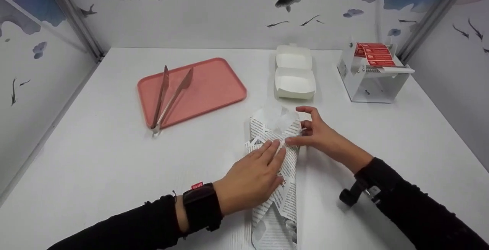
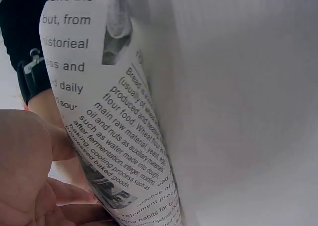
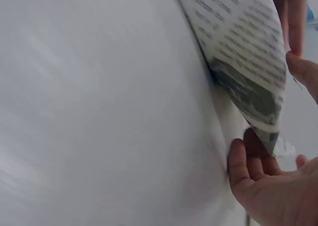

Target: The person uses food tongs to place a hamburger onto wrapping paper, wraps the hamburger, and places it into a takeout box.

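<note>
A long parcel of folded newsprint-patterned wrapping paper (image 1: 284, 198) lies lengthwise in front of me, its far end crumpled and folded over. My left hand (image 1: 254, 177) rests on top of it with straight fingers pressing the paper down. At the far right edge, my right hand (image 1: 324, 135) holds the paper, thumb on top and fingers curled round the side. The right wrist view shows a pointed paper corner (image 3: 261, 104) over the right fingers (image 3: 238, 161). In the left wrist view, the printed side (image 2: 119, 121) of the parcel bulges. Its contents are hidden.
A pink tray (image 1: 214, 86) at the left bears metal tongs (image 1: 174, 99) that overhang its near edge. Beyond the parcel stands an open white clamshell box (image 1: 295, 84). A label dispenser (image 1: 376, 74) with red stickers is at the far right, near the patterned walls.
</note>
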{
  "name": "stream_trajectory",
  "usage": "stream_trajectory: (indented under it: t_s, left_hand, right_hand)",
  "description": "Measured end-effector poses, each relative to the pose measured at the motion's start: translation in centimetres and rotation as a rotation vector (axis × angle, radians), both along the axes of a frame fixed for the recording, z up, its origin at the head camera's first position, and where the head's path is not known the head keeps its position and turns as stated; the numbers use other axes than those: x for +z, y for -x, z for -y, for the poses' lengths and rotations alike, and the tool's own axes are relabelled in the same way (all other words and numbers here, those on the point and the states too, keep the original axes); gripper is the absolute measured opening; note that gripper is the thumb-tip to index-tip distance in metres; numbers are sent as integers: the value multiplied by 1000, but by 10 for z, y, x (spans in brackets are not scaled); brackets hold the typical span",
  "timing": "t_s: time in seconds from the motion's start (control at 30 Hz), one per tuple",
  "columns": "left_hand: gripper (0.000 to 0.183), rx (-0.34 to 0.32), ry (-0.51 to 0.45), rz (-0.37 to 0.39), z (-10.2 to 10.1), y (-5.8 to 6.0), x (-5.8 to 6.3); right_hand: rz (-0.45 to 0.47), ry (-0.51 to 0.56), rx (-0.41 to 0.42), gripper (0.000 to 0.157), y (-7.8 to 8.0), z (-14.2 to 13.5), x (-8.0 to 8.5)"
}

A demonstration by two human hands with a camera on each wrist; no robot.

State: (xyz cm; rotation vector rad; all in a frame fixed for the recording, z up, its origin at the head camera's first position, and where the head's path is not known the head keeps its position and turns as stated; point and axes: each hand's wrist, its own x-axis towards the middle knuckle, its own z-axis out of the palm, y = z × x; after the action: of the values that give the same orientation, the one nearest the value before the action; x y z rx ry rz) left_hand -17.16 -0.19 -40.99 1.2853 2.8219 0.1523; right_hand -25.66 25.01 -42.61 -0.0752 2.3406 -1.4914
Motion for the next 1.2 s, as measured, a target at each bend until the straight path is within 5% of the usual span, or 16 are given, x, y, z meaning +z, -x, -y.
stream_trajectory:
  t_s: [0.2, 0.43, 0.8, 1.2]
  left_hand:
    - [58, -20, -36, -31, 2, -1, -5]
    - [54, -38, -72, -60, 1, -2, -9]
    - [51, 10, -123, 75, 1, 6, -6]
    - [50, 7, -139, 43, 4, 6, -8]
  right_hand:
    - [69, -201, 22, 87, 44, 5, 11]
    - [-90, -307, 54, 42, 67, 21, 5]
    - [-367, -90, 129, 25, 53, 17, 12]
    - [-536, 39, 288, 13, 29, 21, 23]
